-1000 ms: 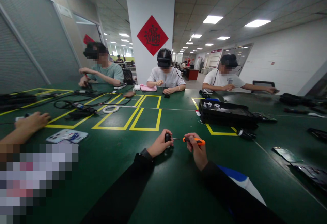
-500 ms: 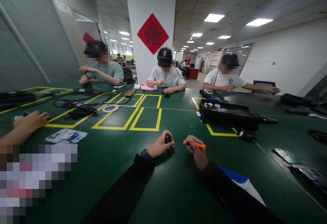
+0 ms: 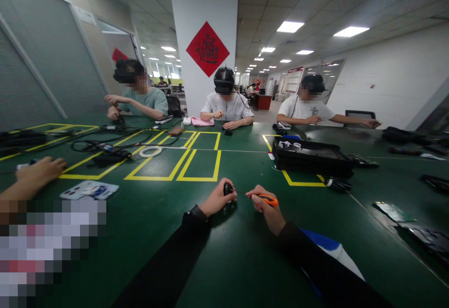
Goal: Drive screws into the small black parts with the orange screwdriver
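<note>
My left hand [image 3: 218, 198] is closed around a small black rounded object [image 3: 228, 189] that looks like a computer mouse, stood up on its side on the green table. My right hand [image 3: 265, 207] grips a screwdriver [image 3: 269, 199] by its orange and black handle. The thin dark shaft points left at the black mouse; whether its tip touches is too fine to tell. A blue and white cloth [image 3: 324, 243] lies partly under my right forearm.
An open black case [image 3: 312, 156] sits to the right, near a dark item with a white part [image 3: 337, 185]. At left are a phone [image 3: 90, 190], black cables, a white cable coil [image 3: 150, 151] and another person's hand [image 3: 41, 171]. Three people sit opposite; yellow tape [image 3: 198, 179] marks the table.
My right hand and the screwdriver have shifted slightly left, closer to the mouse, and the handle has turned a little. My left hand keeps its hold. The whole view has drifted slightly.
</note>
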`<state>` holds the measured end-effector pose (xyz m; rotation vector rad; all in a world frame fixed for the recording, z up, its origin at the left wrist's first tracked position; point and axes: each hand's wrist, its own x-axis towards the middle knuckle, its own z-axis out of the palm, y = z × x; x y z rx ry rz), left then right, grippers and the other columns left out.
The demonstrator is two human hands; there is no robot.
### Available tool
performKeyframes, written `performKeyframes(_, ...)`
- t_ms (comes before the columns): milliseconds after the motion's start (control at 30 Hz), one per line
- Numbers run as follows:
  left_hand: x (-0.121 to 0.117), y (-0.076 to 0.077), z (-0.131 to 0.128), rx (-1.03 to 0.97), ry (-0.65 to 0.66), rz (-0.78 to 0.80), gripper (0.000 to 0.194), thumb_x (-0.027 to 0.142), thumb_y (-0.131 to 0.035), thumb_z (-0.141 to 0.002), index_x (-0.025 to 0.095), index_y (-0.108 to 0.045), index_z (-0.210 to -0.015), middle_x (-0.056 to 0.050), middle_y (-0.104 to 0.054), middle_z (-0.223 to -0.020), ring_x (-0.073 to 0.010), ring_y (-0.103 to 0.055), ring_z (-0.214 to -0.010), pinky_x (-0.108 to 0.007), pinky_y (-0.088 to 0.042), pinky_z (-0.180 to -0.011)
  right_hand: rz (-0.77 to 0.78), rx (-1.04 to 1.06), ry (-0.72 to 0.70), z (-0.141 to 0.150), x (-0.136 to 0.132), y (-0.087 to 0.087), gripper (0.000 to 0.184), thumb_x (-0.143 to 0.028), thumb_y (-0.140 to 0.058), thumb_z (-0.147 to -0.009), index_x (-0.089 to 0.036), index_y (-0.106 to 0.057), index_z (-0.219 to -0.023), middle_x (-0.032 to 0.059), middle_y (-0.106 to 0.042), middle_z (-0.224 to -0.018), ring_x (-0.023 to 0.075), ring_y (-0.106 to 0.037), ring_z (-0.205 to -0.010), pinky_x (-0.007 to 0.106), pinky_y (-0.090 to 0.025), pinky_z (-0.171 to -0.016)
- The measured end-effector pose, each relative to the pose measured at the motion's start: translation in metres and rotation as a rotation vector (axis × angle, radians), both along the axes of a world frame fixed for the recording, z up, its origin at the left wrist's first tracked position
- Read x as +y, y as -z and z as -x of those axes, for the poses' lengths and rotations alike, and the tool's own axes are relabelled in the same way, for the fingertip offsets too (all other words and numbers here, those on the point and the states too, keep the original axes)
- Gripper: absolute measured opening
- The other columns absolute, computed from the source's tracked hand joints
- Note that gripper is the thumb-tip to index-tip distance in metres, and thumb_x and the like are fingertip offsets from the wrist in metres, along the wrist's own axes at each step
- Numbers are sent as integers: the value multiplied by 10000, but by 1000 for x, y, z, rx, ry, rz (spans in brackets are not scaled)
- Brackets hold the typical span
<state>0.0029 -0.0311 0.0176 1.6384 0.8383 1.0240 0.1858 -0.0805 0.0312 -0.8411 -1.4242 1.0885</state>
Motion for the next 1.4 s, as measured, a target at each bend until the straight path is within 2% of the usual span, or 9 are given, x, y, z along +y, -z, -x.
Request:
performKeyframes(133,0,0,0,-19,9,5,252,281,-557,-719,185,-400,-892,16,-540,-777,-105,-571,-640,-252,-433,-640,76,16,-19,1,-3,0,227,-334,-454,-813,-199,-551,-967,-39,-455,-583,50,-312,-398,185,-222,-363)
performKeyframes(400,1,2,0,-3,12,-10,247,276,-553,-724,185,-402,-898,20,-528,-782,-105,-572,-639,-260,-434,-653,10,7,32,-1,-2,1,190,-323,-465,-812,-172,-542,-899,-29,-496,-577,47,-347,-408,178,-241,-376)
performKeyframes(633,-1,0,0,-14,23,15,236,288,-551,-730,183,-412,-891,20,-534,-781,-107,-586,-660,-259,-426,-682,19,12,21,1,-4,0,190,-328,-490,-795,-173,-544,-892,-26,-506,-576,53,-359,-409,178,-250,-376)
performKeyframes(900,-1,1,0,-48,34,34,228,275,-547,-733,183,-413,-894,15,-528,-800,-104,-582,-660,-235,-419,-631,21,25,20,0,-3,1,144,-285,-542,-766,-186,-516,-867,-35,-502,-600,51,-379,-421,174,-269,-380)
performKeyframes(1100,-2,1,-1,-33,26,29,212,253,-539,-732,182,-411,-885,27,-545,-733,-110,-582,-642,-245,-419,-642,13,38,53,1,-2,2,177,-338,-509,-784,-167,-555,-794,-67,-387,-478,46,-325,-381,176,-270,-370)
performKeyframes(1267,-1,0,0,-29,12,12,203,251,-541,-725,183,-411,-866,30,-554,-716,-116,-585,-637,-254,-426,-642,55,25,4,1,-5,-1,259,-362,-481,-793,-195,-502,-990,-42,-502,-584,48,-348,-364,167,-267,-326)
performKeyframes(1400,0,0,0,-34,-16,30,224,259,-558,-708,181,-413,-859,26,-558,-730,-112,-584,-626,-258,-433,-640,25,-30,-32,-1,-6,1,180,-318,-495,-784,-198,-506,-917,-27,-526,-647,46,-367,-383,170,-291,-340)
